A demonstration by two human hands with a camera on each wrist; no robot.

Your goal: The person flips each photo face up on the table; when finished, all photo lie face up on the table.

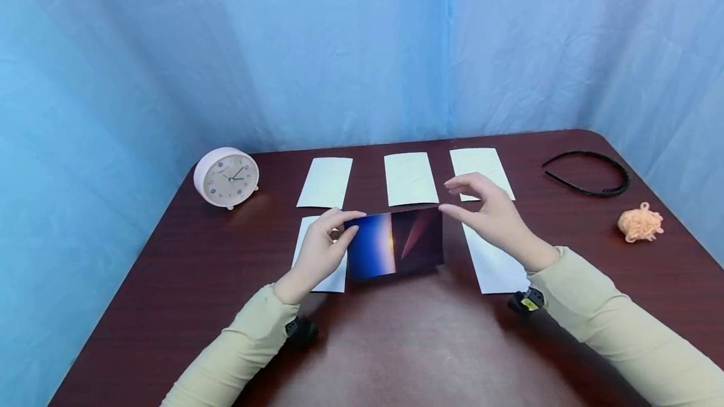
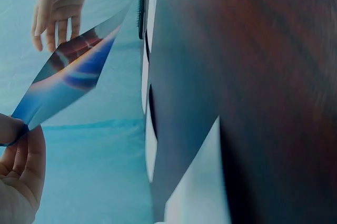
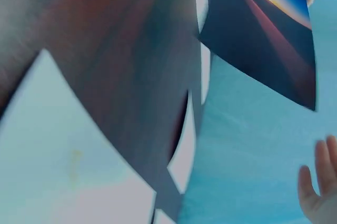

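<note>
A glossy picture card [image 1: 415, 237] with a blue glow, a bright orange band and a dark side with a red streak is held up above the table. My left hand [image 1: 321, 250] pinches its upper left corner between thumb and fingers. In the left wrist view the card [image 2: 79, 66] slants away from that grip. My right hand [image 1: 498, 218] hovers by the upper right corner with thumb and fingers spread apart. A gap shows between the right hand [image 3: 322, 192] and the card's edge in the right wrist view.
Several white sheets lie in two rows, including a back middle one [image 1: 411, 179] and a front right one [image 1: 494, 262]. A round alarm clock [image 1: 227, 177] stands at the back left. At the right lie a black headband [image 1: 616, 184] and a peach yarn bundle [image 1: 641, 223]. Blue curtains [image 1: 351, 49] hang behind.
</note>
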